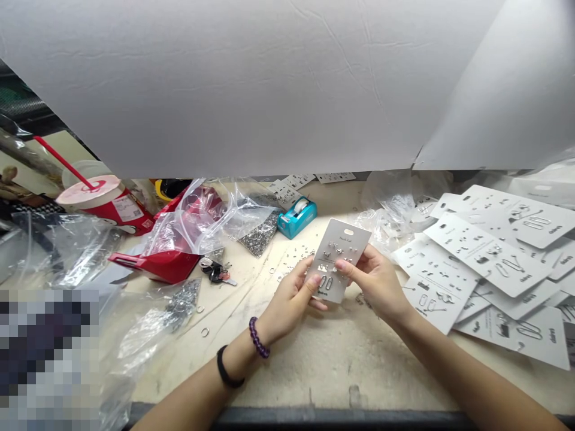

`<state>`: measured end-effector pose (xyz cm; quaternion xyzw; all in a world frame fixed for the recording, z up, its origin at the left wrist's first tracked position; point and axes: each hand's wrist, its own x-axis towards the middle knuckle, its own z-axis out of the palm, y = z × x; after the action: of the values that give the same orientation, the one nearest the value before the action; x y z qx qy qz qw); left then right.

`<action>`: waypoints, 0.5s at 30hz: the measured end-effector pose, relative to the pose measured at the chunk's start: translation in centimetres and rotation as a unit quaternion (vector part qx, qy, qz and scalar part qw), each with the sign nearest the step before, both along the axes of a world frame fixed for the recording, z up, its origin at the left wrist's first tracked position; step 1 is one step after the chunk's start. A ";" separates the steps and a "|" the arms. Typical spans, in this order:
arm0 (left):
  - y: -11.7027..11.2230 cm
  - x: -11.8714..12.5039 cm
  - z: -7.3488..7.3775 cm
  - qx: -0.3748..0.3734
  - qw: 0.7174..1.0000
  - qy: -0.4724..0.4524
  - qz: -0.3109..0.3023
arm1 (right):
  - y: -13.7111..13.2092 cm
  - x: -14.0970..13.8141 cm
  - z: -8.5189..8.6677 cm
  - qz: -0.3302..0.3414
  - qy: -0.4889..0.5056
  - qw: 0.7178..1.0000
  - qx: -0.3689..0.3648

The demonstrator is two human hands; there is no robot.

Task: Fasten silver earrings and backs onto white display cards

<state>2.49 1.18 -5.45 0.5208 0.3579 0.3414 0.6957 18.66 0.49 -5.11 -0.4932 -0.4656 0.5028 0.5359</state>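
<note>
A pale grey earring card (344, 242) with a hang hole at its top stands tilted between my hands above the table. Several small studs and a pair of oblong hoops are mounted on it. My left hand (294, 290) grips its lower left edge, thumb on the front. From the right, my right hand (375, 278) holds the card's side, its thumb pressed on the front near the middle; the fingers behind are partly hidden. Small loose metal pieces (299, 257) lie on the table just behind my left hand.
A heap of filled earring cards (489, 254) lies at the right. Behind the hands stands a blue tape dispenser (297, 218). Bags of metal parts (259, 234), a red scoop (173, 266) and a red drink cup (112, 203) crowd the left. A white panel (269, 90) hangs across the back.
</note>
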 end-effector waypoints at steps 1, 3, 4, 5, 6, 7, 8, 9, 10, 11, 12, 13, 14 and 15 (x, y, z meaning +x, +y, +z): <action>0.1 0.0 0.0 -0.013 1.000 -0.003 -0.001 | -0.1 -0.1 -0.1 -0.010 -0.002 1.000 0.001; 0.2 0.0 0.1 -0.038 0.999 -0.008 0.002 | -0.3 -0.5 -0.2 -0.034 -0.008 0.999 0.013; 0.3 0.0 0.0 -0.046 0.999 -0.011 0.006 | -0.4 -0.7 -0.3 -0.044 -0.012 0.999 0.021; 0.3 0.0 0.0 -0.052 0.998 -0.013 0.012 | -0.5 -0.9 -0.3 -0.051 -0.016 0.998 0.027; 0.4 0.0 -0.1 -0.055 0.998 -0.017 0.016 | -0.5 -0.9 -0.3 -0.050 -0.021 0.998 0.029; 0.4 0.0 -0.1 -0.058 0.998 -0.021 0.016 | -0.4 -0.8 -0.3 -0.040 -0.027 0.998 0.026; 0.4 0.0 -0.1 -0.060 0.998 -0.027 0.015 | -0.3 -0.6 -0.2 -0.023 -0.037 0.999 0.019; 0.5 -0.1 0.0 -0.060 0.998 -0.032 0.016 | -0.1 -0.1 -0.1 -0.004 -0.050 0.999 0.011; 0.5 -0.2 0.0 -0.060 0.997 -0.036 0.022 | 0.2 0.5 0.1 0.011 -0.066 0.998 0.006; 0.6 -0.2 0.2 -0.057 0.997 -0.039 0.034 | 0.5 1.2 0.3 0.020 -0.092 0.996 0.003; 0.7 -0.3 0.3 -0.051 0.996 -0.041 0.055 | 0.8 2.0 0.6 0.021 -0.131 0.991 0.005; 0.8 -0.4 0.5 -0.044 0.995 -0.042 0.082 | 1.1 2.8 0.9 0.022 -0.184 0.983 0.011; 0.9 -0.5 0.7 -0.036 0.992 -0.044 0.109 | 1.2 3.5 1.2 0.035 -0.249 0.968 0.016; 1.1 -0.6 0.8 -0.031 0.989 -0.047 0.133 | 1.3 4.0 1.5 0.057 -0.316 0.947 0.018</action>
<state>1.86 2.24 -4.61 0.4300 0.4016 0.4438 0.6760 22.66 1.80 -3.63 -0.5894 -0.6478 0.3421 0.3404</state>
